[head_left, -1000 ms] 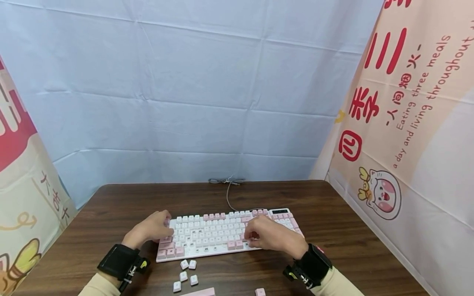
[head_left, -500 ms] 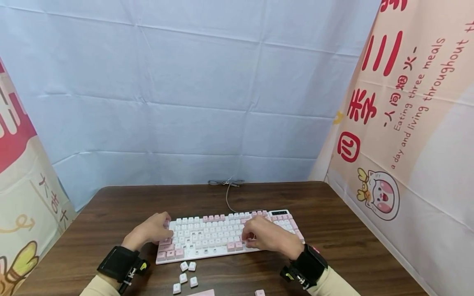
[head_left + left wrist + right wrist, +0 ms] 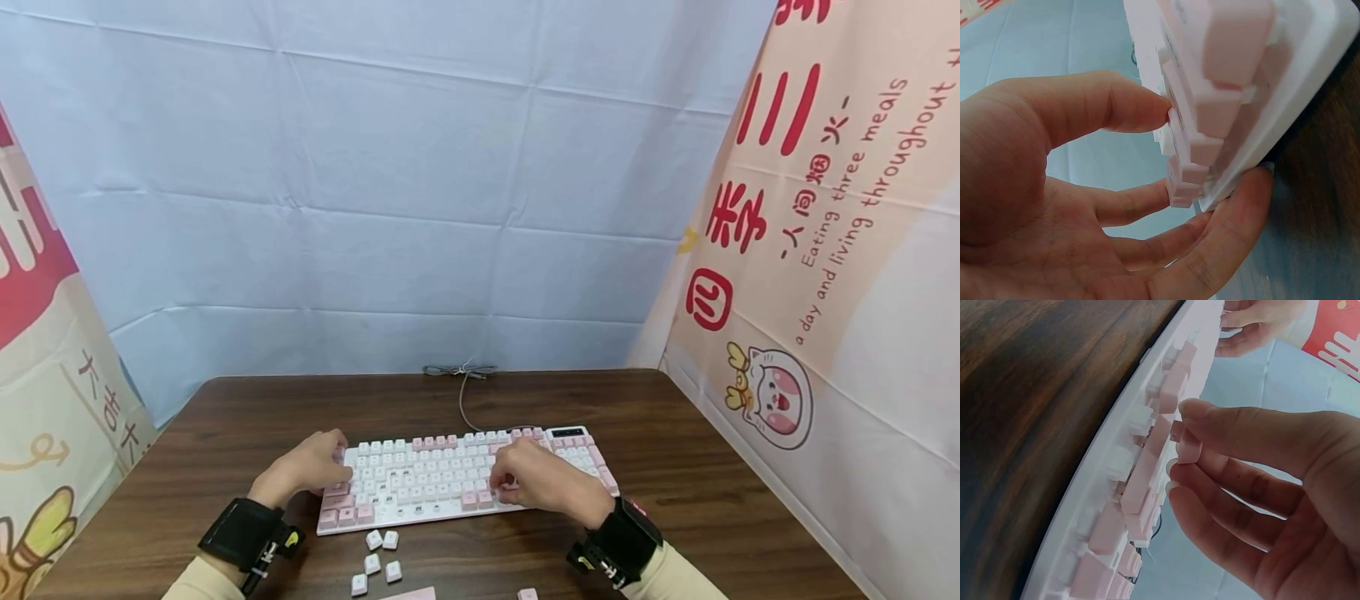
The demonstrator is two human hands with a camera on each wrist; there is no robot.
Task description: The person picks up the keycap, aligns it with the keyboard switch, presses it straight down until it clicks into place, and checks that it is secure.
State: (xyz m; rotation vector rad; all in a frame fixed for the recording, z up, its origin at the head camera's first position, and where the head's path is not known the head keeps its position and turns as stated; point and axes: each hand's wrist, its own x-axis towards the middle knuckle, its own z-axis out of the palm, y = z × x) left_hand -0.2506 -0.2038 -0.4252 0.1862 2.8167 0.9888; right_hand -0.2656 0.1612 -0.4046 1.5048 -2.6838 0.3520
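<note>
A white and pink keyboard (image 3: 431,479) lies on the brown table, with some key spots bare along its lower rows. My left hand (image 3: 307,465) holds its left end. In the left wrist view the thumb (image 3: 1138,109) rests on the pink keys, and other fingers reach the edge and underside. Over the lower right part of the keyboard is my right hand (image 3: 546,479). Its thumb and fingers pinch a pink keycap (image 3: 1190,447), seen in the right wrist view tilted just above the key rows. The right hand hides part of the keys beneath it.
Several loose white keycaps (image 3: 372,564) lie in front of the keyboard. Nearer me are a long pink keycap (image 3: 416,594) and a small pink one (image 3: 527,594), both cut by the frame. A bundled cable (image 3: 459,369) lies behind, near the blue cloth (image 3: 390,208).
My right hand has shifted very slightly left over the keyboard during the past second. The left hand keeps its hold, and the loose keycaps stay where they were.
</note>
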